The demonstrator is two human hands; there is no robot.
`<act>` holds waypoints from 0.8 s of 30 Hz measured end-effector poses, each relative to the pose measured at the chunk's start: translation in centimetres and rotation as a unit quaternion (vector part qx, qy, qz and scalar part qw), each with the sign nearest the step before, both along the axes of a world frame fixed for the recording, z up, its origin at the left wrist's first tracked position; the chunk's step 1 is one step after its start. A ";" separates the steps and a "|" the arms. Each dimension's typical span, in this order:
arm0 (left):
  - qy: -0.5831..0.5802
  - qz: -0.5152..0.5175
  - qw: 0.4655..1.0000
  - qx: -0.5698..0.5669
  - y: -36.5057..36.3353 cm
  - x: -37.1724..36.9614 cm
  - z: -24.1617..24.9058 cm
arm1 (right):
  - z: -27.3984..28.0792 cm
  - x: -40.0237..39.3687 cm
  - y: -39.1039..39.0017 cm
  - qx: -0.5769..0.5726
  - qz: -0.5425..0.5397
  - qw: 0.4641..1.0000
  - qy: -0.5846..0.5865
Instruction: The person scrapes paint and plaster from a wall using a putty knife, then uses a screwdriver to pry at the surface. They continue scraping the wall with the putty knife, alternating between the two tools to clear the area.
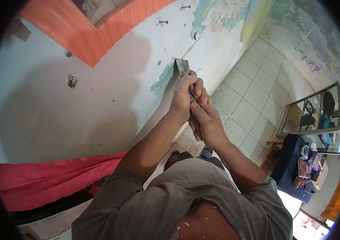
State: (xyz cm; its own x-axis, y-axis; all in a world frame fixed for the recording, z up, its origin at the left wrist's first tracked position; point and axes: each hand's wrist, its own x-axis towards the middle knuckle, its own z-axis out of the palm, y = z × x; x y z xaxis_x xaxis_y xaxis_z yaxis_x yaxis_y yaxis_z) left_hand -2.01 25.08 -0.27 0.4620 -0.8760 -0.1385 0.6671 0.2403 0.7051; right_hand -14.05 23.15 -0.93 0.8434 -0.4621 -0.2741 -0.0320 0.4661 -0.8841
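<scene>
A metal scraper (182,67) has its flat blade against the wall, at the edge of a peeling turquoise paint patch (164,79). My left hand (184,94) is wrapped round the scraper close to the blade. Lower down, my right hand (208,122) grips the handle, its thumb along it. The two hands touch each other, and most of the handle is hidden by the fingers. Pale flakes speckle both forearms.
An orange frame (94,44) hangs at upper left, near nails (163,22) in the wall. Red cloth (58,176) lies at lower left. A glass cabinet (314,116) and a dark blue piece (288,164) bearing packets stand right, beyond the tiled floor (254,96).
</scene>
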 end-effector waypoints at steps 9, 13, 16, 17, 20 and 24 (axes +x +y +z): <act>-0.081 -0.085 0.986 0.119 -3.1 2.0 4.8 | 2.0 3.3 -1.8 -0.028 -0.092 0.993 -0.068; -0.032 -0.040 0.998 0.040 -2.2 0.4 2.2 | 0.6 0.9 -1.4 -0.117 -0.058 0.989 -0.070; 0.000 0.001 1.000 0.000 0.6 -0.4 0.0 | -0.5 0.9 2.2 -0.126 -0.111 0.983 -0.069; -0.011 -0.001 1.000 0.015 0.5 -0.1 -0.1 | -0.9 1.5 2.3 -0.131 -0.150 0.976 -0.085; -0.044 -0.063 0.997 0.022 -4.2 2.1 2.1 | 0.9 2.5 -2.9 -0.070 -0.078 0.993 -0.048; -0.006 -0.026 1.000 0.016 -4.0 0.2 1.7 | 1.7 0.7 -2.8 -0.075 -0.057 0.995 -0.045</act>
